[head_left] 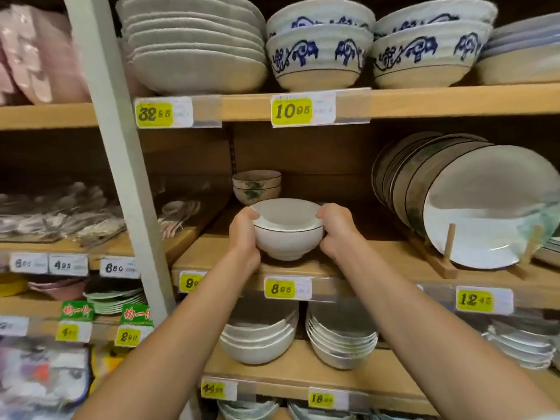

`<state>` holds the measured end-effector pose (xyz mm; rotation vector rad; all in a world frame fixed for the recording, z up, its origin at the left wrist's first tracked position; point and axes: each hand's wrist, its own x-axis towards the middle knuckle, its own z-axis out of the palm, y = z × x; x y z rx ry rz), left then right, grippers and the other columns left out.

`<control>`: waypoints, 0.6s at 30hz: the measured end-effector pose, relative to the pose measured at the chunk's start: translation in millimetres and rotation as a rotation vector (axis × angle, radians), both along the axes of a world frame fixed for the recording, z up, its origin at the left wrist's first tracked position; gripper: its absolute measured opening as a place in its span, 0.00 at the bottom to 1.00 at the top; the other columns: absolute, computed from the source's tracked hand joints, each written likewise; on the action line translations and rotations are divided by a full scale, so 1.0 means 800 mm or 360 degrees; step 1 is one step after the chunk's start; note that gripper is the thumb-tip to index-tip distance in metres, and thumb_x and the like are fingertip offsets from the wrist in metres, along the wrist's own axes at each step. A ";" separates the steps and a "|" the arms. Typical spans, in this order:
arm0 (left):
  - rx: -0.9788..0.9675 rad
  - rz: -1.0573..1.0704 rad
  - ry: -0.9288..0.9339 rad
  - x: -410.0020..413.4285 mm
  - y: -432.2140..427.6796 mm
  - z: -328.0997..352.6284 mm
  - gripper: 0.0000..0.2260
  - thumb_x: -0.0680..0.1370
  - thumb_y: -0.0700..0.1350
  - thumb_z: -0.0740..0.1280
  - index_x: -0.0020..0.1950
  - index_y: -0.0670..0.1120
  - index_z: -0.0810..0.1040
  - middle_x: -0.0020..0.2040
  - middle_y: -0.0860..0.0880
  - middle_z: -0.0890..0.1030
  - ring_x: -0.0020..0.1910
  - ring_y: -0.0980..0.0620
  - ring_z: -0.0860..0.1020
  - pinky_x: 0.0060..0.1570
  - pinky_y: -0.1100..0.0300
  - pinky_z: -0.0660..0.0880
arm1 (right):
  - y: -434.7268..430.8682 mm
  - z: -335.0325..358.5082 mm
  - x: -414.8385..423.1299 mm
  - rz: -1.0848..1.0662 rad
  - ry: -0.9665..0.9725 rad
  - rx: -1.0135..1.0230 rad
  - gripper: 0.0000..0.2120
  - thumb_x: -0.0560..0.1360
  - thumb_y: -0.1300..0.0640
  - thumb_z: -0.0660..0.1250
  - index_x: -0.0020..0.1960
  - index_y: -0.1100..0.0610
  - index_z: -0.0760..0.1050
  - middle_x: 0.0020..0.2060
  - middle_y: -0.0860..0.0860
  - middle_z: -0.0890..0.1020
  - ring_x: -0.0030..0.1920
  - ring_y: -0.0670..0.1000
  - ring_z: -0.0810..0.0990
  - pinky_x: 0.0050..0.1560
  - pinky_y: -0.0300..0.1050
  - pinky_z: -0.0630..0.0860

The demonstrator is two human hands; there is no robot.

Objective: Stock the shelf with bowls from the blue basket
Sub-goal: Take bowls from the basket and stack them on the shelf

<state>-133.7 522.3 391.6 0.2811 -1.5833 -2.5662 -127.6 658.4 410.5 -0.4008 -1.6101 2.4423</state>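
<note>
White ceramic footed bowl with a thin dark rim line (288, 230), upright, mouth facing up, held at the front of the middle wooden shelf (363, 253). Its foot sits at or just above the shelf board; contact cannot be told. It is directly above the yellow price tag reading 8.85 (280, 288).

Left hand (244, 234) grips the bowl's left side, thumb hooked over the rim, fingers wrapped under the wall. Right hand (336, 230) mirrors it on the right side, thumb on the rim, fingers curled around the outside. Both forearms reach in from the bottom of the view, bare.

Just behind the bowl, further back on the same shelf: a short stack of pale bowls with green leaf pattern and dark rim lines (257, 186), upright, apart from the held bowl as far as can be seen.

To the right on the same shelf: a row of large white-and-green dark-rimmed plates standing on edge (469, 207) in a wooden peg rack (448, 253).

Upper shelf: stacked grey oval dishes (194, 43) at left, two stacks of white bowls with blue brushed motifs (318, 53) beside them.

Lower shelf: stacked plain white bowls (260, 338) and stacked white scalloped dishes (341, 338).

Grey metal upright post (121, 165) divides this bay from the left bay, which holds wrapped goods, blurred.
</note>
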 end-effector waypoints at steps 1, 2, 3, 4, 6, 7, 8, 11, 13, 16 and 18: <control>0.0007 0.0010 -0.0003 -0.007 0.003 -0.001 0.10 0.72 0.41 0.61 0.50 0.45 0.79 0.46 0.44 0.83 0.45 0.44 0.81 0.48 0.52 0.78 | 0.004 -0.001 -0.009 0.0019 -0.0007 -0.0001 0.11 0.76 0.68 0.55 0.42 0.59 0.74 0.40 0.57 0.79 0.37 0.55 0.79 0.33 0.43 0.75; 0.0004 0.0020 -0.0003 -0.012 0.005 -0.004 0.10 0.73 0.41 0.61 0.49 0.45 0.79 0.46 0.44 0.84 0.46 0.44 0.81 0.50 0.50 0.78 | 0.007 -0.003 -0.016 0.0041 -0.0019 -0.0002 0.10 0.76 0.67 0.55 0.43 0.59 0.74 0.40 0.57 0.79 0.37 0.55 0.79 0.34 0.43 0.76; -0.0009 0.0034 -0.0006 -0.016 0.008 -0.008 0.10 0.73 0.41 0.61 0.50 0.45 0.79 0.46 0.43 0.84 0.47 0.43 0.81 0.52 0.49 0.77 | 0.010 -0.005 -0.022 0.0069 -0.0031 0.0003 0.10 0.76 0.67 0.55 0.46 0.60 0.75 0.40 0.56 0.79 0.38 0.56 0.79 0.35 0.44 0.76; -0.0012 0.0049 -0.0008 -0.020 0.009 -0.011 0.10 0.73 0.41 0.61 0.51 0.45 0.78 0.47 0.43 0.84 0.47 0.43 0.81 0.52 0.49 0.77 | 0.012 -0.008 -0.029 0.0099 -0.0037 0.0008 0.11 0.76 0.67 0.55 0.49 0.60 0.76 0.40 0.57 0.79 0.38 0.56 0.79 0.37 0.45 0.77; 0.0008 0.0065 -0.0019 -0.028 0.010 -0.018 0.11 0.73 0.41 0.61 0.54 0.45 0.78 0.48 0.42 0.83 0.47 0.43 0.81 0.51 0.49 0.78 | 0.013 -0.012 -0.039 0.0131 -0.0052 0.0011 0.12 0.76 0.67 0.55 0.52 0.60 0.76 0.40 0.56 0.79 0.38 0.56 0.79 0.38 0.46 0.77; 0.0016 0.0074 -0.0025 -0.031 0.011 -0.018 0.12 0.73 0.42 0.61 0.55 0.45 0.77 0.49 0.42 0.83 0.47 0.43 0.81 0.49 0.50 0.78 | 0.014 -0.014 -0.043 0.0138 -0.0057 0.0011 0.11 0.77 0.67 0.55 0.51 0.59 0.75 0.40 0.56 0.79 0.38 0.56 0.79 0.36 0.45 0.77; 0.0022 0.0077 -0.0028 -0.033 0.011 -0.019 0.13 0.73 0.42 0.61 0.56 0.45 0.77 0.49 0.42 0.83 0.47 0.43 0.81 0.48 0.50 0.78 | 0.014 -0.016 -0.048 0.0137 -0.0056 0.0006 0.11 0.77 0.67 0.55 0.50 0.58 0.74 0.39 0.55 0.79 0.37 0.55 0.79 0.35 0.44 0.77; -0.0009 0.0052 -0.0008 -0.036 0.011 -0.024 0.12 0.74 0.42 0.61 0.56 0.45 0.77 0.48 0.43 0.84 0.47 0.44 0.82 0.44 0.53 0.79 | 0.013 -0.020 -0.060 0.0119 -0.0050 0.0002 0.11 0.78 0.66 0.56 0.54 0.56 0.73 0.40 0.55 0.78 0.38 0.54 0.79 0.32 0.43 0.76; -0.0050 -0.0022 0.0015 -0.038 0.009 -0.025 0.13 0.75 0.43 0.60 0.57 0.45 0.77 0.47 0.44 0.84 0.47 0.45 0.82 0.42 0.54 0.79 | 0.013 -0.026 -0.065 0.0112 -0.0071 0.0007 0.11 0.78 0.65 0.56 0.55 0.55 0.73 0.40 0.54 0.79 0.39 0.53 0.79 0.31 0.42 0.74; -0.0098 -0.0050 0.0043 -0.028 0.005 -0.014 0.15 0.77 0.46 0.60 0.61 0.44 0.77 0.51 0.44 0.84 0.50 0.45 0.81 0.47 0.53 0.78 | 0.015 -0.029 -0.070 0.0173 -0.0102 0.0051 0.08 0.76 0.63 0.59 0.47 0.54 0.76 0.40 0.54 0.79 0.40 0.54 0.79 0.35 0.42 0.75; -0.0129 0.0079 0.0099 -0.013 0.004 -0.018 0.24 0.76 0.49 0.62 0.70 0.42 0.70 0.57 0.44 0.80 0.50 0.49 0.79 0.44 0.56 0.76 | 0.022 -0.023 -0.082 0.0224 -0.0132 0.0100 0.05 0.74 0.59 0.62 0.41 0.52 0.75 0.40 0.55 0.79 0.41 0.55 0.79 0.44 0.46 0.76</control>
